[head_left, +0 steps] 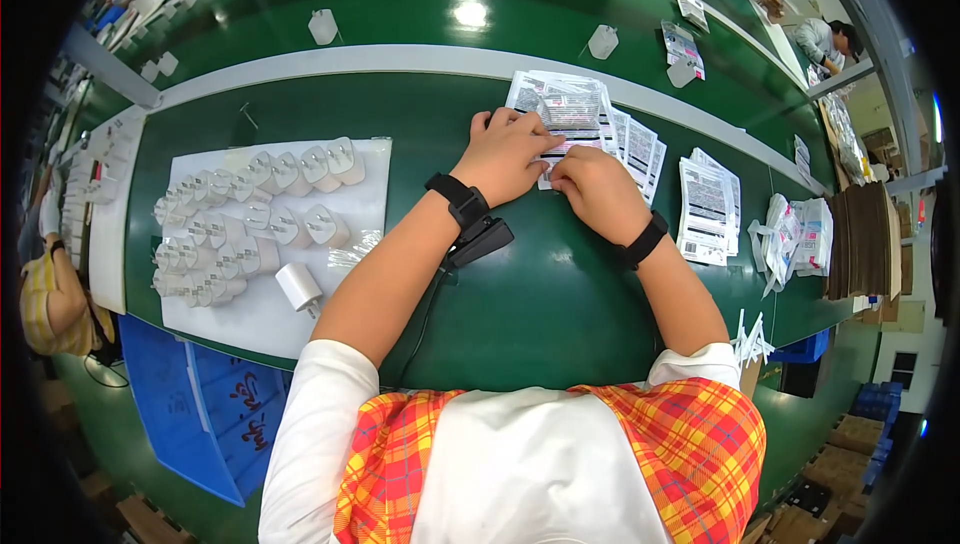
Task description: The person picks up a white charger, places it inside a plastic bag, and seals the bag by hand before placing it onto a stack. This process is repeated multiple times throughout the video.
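Both hands on printed leaflet

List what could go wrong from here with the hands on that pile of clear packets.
1. The left hand and right hand both press on the fanned pile of clear printed plastic packets; the slick packets may slide apart or two may lift together.
2. The white plug adapters lie crowded on the white sheet, one loose near its lower part; a left-forearm sweep could knock some.
3. The black wrist-strap cord trails under the left forearm and may snag.
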`<control>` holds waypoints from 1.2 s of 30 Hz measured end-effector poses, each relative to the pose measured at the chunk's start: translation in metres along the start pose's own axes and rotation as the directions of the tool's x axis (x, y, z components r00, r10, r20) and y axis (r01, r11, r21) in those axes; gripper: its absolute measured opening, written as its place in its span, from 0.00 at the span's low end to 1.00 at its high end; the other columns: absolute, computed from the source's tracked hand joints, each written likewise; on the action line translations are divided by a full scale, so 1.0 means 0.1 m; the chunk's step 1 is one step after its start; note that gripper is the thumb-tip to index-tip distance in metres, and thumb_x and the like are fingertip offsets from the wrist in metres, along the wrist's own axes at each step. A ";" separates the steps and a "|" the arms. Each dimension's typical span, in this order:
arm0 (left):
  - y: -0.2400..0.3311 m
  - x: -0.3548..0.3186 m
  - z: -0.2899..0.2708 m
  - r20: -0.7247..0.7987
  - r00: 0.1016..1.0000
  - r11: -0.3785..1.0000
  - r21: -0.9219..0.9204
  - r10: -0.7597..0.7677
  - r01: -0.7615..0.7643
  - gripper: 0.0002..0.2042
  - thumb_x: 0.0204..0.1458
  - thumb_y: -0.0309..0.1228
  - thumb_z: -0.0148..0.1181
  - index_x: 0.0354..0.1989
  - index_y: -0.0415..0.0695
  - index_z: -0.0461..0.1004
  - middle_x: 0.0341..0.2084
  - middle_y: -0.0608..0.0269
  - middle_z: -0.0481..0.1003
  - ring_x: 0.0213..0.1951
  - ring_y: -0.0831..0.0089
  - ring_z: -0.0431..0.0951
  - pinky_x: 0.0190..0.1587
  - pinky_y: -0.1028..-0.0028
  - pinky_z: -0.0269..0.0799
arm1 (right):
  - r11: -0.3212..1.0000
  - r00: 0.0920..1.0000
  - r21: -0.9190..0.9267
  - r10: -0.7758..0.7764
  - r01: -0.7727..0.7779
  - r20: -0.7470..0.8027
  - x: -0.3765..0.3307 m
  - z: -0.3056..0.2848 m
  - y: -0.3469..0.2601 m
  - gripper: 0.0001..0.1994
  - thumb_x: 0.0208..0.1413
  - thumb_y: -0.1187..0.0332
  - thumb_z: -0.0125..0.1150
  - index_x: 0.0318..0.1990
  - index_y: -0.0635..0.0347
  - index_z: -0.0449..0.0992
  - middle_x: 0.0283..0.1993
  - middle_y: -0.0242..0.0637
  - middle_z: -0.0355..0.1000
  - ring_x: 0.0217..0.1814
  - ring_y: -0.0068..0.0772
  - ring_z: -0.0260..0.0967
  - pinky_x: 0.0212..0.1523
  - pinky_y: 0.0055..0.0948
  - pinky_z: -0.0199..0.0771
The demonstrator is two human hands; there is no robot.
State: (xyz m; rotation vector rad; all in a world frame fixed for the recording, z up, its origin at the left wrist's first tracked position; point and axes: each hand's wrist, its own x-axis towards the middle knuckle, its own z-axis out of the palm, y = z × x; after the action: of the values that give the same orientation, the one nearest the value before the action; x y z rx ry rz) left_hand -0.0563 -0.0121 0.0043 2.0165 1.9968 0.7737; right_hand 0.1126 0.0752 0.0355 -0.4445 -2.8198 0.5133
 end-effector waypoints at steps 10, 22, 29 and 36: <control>-0.03 0.03 0.12 -0.034 0.999 1.000 0.002 0.011 -0.011 0.16 0.50 0.31 0.60 0.49 0.57 0.78 0.43 0.70 0.71 0.55 0.64 0.64 0.62 0.49 0.47 | 0.975 0.966 -0.024 -0.217 0.222 0.141 -0.07 -0.28 0.04 0.05 0.47 0.79 0.55 0.32 0.62 0.72 0.37 0.43 0.67 0.43 0.48 0.66 0.44 0.41 0.68; 0.05 0.01 -0.07 0.015 1.000 0.998 -0.059 -0.015 0.016 0.16 0.47 0.37 0.62 0.47 0.56 0.78 0.44 0.69 0.72 0.56 0.62 0.65 0.64 0.42 0.43 | 0.321 0.245 0.135 0.884 -0.937 -0.398 -4.59 -1.50 0.65 0.13 0.57 0.76 0.54 0.50 0.64 0.69 0.41 0.36 0.71 0.42 0.30 0.67 0.45 0.28 0.66; 0.08 0.06 0.03 -0.085 0.993 0.996 -0.039 -0.084 0.080 0.14 0.44 0.38 0.65 0.41 0.54 0.78 0.41 0.67 0.73 0.53 0.62 0.68 0.63 0.43 0.45 | 0.701 0.592 0.010 0.611 -0.714 -0.525 -2.56 -1.30 0.10 0.25 0.55 0.77 0.56 0.62 0.64 0.65 0.63 0.45 0.63 0.67 0.39 0.58 0.65 0.35 0.55; 0.09 -0.07 -0.06 -0.196 0.979 0.992 0.102 -0.049 0.070 0.14 0.43 0.35 0.64 0.41 0.55 0.76 0.42 0.64 0.71 0.51 0.59 0.67 0.61 0.47 0.49 | 0.936 0.946 0.141 0.326 -0.322 -0.003 -0.18 -0.46 0.07 0.33 0.52 0.68 0.63 0.65 0.60 0.59 0.55 0.50 0.67 0.55 0.46 0.67 0.56 0.34 0.65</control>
State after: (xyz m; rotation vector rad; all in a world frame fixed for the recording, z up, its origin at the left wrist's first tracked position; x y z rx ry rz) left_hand -0.0515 -0.0209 0.0119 1.9970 2.2402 0.8984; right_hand 0.1441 0.0892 0.0717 -0.8873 -2.6727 0.7570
